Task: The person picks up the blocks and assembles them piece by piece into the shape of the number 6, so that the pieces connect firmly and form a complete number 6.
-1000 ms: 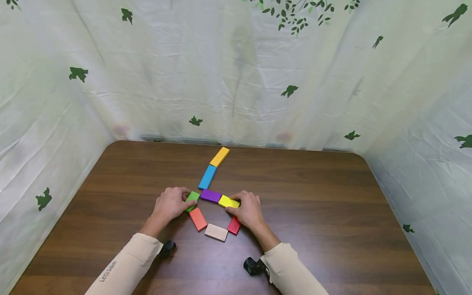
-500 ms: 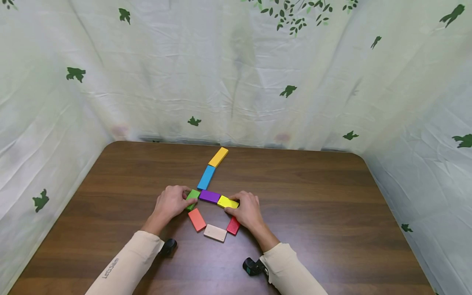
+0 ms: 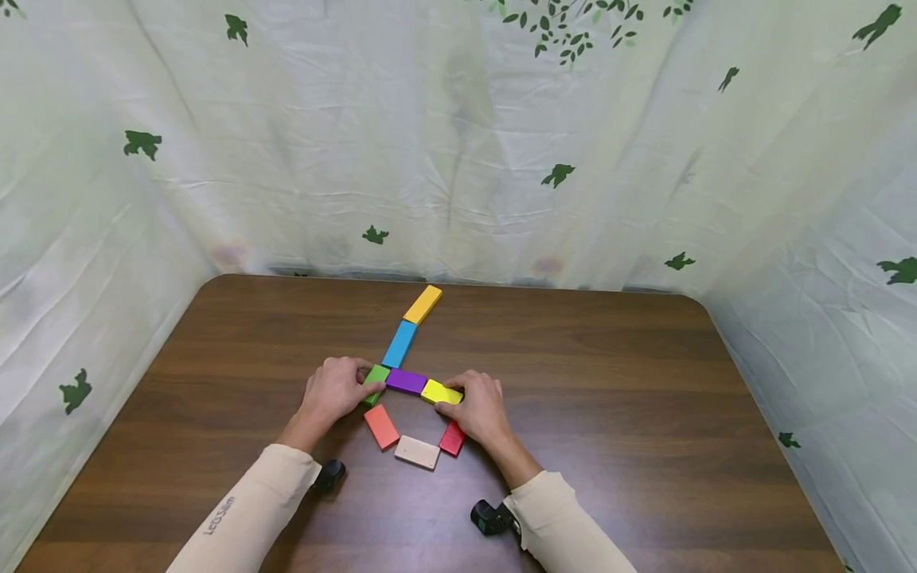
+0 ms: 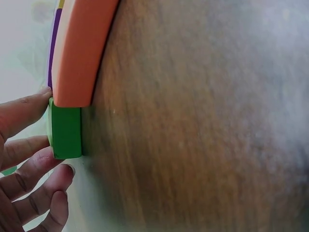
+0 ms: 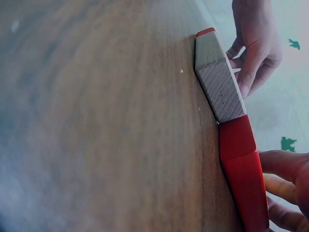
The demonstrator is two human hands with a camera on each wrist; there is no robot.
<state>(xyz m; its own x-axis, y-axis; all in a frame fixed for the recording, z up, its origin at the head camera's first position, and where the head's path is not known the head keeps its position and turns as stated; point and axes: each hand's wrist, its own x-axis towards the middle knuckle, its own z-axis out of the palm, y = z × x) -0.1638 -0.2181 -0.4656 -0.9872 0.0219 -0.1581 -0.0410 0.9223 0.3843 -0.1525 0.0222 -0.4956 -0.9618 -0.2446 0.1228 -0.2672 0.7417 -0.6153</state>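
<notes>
My left hand (image 3: pixel 331 394) pinches a green block (image 3: pixel 376 383) between thumb and fingers, its far end up against a purple block (image 3: pixel 406 381) and close to the near end of a blue block (image 3: pixel 399 344). A yellow block (image 3: pixel 440 391) continues the row on the right, and my right hand (image 3: pixel 481 407) grips its outer end with thumb and fingers. Nearer me, a coral block (image 3: pixel 382 427), a beige block (image 3: pixel 417 452) and a red block (image 3: pixel 452 438) form a shallow curve. In the left wrist view the coral block (image 4: pixel 82 58) overlaps the green one.
Beyond the blue block an amber block (image 3: pixel 423 304) slants toward the far edge of the wooden table (image 3: pixel 609 382). White curtains (image 3: pixel 301 159) with leaf and bird shapes hang around three sides. Small black cameras (image 3: pixel 490 517) are strapped at both wrists.
My left hand has pushed the green block slightly away from me, widening its gap from the coral block and bringing it closer to the blue one. My right hand stays on the yellow block.
</notes>
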